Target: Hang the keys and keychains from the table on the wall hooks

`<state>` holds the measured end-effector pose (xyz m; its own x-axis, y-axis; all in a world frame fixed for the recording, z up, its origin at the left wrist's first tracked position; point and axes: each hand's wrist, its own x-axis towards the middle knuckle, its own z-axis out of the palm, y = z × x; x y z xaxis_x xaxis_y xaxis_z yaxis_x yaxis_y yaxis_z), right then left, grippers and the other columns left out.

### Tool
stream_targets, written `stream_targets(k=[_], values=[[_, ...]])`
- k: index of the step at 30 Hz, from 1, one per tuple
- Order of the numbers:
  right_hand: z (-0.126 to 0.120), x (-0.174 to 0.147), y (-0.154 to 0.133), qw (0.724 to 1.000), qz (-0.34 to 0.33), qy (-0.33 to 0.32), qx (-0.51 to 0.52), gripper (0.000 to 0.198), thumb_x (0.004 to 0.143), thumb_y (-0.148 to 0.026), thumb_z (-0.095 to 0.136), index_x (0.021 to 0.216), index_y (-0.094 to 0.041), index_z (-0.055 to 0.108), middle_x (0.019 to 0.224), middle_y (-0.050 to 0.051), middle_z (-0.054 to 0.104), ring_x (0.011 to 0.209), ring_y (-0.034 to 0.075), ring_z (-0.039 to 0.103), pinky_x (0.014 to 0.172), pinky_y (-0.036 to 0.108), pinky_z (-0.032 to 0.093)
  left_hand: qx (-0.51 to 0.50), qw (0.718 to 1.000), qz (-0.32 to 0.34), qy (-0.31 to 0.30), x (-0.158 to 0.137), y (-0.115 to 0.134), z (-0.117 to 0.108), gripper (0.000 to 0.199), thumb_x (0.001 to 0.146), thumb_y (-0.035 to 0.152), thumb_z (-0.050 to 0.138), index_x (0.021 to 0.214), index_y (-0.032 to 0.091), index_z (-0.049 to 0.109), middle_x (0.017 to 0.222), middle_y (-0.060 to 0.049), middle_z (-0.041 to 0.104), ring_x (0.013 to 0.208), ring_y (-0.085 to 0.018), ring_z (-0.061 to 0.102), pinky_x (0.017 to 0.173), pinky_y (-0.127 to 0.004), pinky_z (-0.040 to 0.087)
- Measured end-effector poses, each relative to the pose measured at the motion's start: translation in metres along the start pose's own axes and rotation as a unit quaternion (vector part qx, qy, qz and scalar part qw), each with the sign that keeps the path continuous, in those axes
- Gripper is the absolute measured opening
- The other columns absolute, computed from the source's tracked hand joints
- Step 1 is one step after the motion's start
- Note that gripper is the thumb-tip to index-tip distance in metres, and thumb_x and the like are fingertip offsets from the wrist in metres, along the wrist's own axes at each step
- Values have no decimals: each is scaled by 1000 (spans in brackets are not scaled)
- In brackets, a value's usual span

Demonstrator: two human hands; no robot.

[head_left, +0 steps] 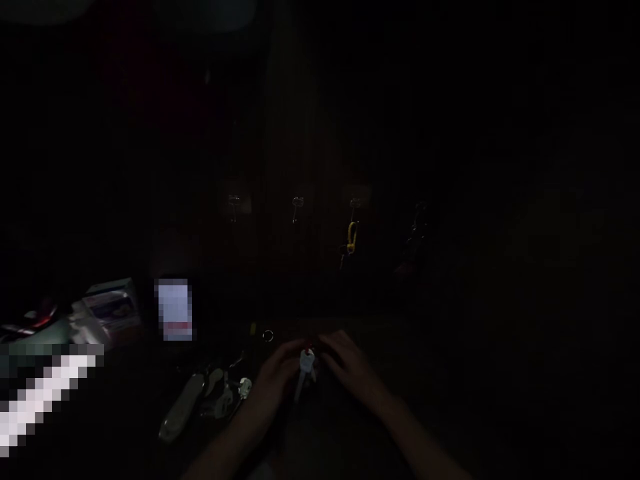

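The scene is very dark. Both hands meet low in the middle of the view, over a dim surface [450, 400]. The left hand [277, 380] and the right hand [350, 367] come together on a small pale key [305, 370] with a spot of red at its top; the fingertips of both pinch around its upper part, and its shaft points down between the wrists. Just left of the left hand lie a bunch of keys [227, 393] and a long greyish folding tool [183, 413], touching or nearly so. A small metal ring [267, 335] lies just beyond the hands. Further left stand a small box [113, 310] and a pale blurred card [174, 310]. On the dark wall behind, a row of hooks holds keys, one with a yellow clip [351, 237].
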<state>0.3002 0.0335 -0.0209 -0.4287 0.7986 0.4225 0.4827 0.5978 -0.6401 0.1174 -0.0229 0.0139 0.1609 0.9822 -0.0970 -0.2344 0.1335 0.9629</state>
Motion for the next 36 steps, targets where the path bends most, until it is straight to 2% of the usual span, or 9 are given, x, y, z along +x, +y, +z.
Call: stream_targets(k=[5,9,14,16,19,22,26,31,36], values=[[-3,0,-1,997,-55,27,-49,20,86,-23,48,97,-27,65,86,5,63,85,20,55,77,36,45,40,999,21,-14,7,-13,-8,49,68,27,66,115,20,53,100,-7,68,99,-22,61,87,-34,44],[-4,1,-6,994,-61,88,-33,12,83,-23,52,81,-24,63,82,4,61,84,20,55,78,36,43,63,996,62,-34,10,-19,-12,45,64,17,67,107,21,55,111,-7,64,108,-20,56,93,-31,41],[-9,4,-9,985,43,124,115,17,80,-36,54,71,-21,57,81,4,62,83,20,57,78,33,43,82,997,13,-9,11,-21,-13,30,75,34,61,101,19,56,94,-5,69,78,-16,63,70,-27,46],[-11,5,-9,962,118,121,213,23,76,-43,57,71,-21,56,74,2,61,75,18,57,70,30,44,48,998,-14,-32,11,-22,-14,33,78,41,58,99,16,59,93,-7,69,69,-14,62,63,-26,46],[-12,6,-9,900,204,136,359,29,70,-47,63,67,-20,53,60,-3,56,57,15,54,55,25,42,-58,992,-54,-101,9,-22,-15,34,82,40,54,102,14,62,106,-12,65,81,-16,64,71,-27,47],[-12,6,-10,857,227,140,442,26,67,-42,67,66,-20,54,60,-3,57,57,13,54,53,23,41,-130,978,-93,-136,6,-19,-16,33,84,35,52,107,14,62,114,-13,62,96,-20,63,82,-31,46],[-12,5,-11,831,243,142,480,24,66,-40,70,70,-21,56,67,-2,60,60,14,56,51,21,41,-162,971,-107,-141,6,-14,-16,31,83,33,56,107,15,62,116,-13,62,104,-24,60,92,-38,42],[-16,10,-19,852,223,144,452,28,68,-45,67,69,-20,54,60,-3,58,53,12,53,50,22,40,-166,971,-96,-145,7,-13,-19,32,82,32,57,110,17,62,117,-12,61,105,-25,59,94,-40,41],[-33,24,-36,930,168,127,300,30,73,-48,62,69,-19,56,56,-3,56,52,11,52,52,23,40,-129,978,-92,-135,6,-15,-19,37,80,33,59,114,18,60,122,-12,59,102,-23,60,91,-37,43]])
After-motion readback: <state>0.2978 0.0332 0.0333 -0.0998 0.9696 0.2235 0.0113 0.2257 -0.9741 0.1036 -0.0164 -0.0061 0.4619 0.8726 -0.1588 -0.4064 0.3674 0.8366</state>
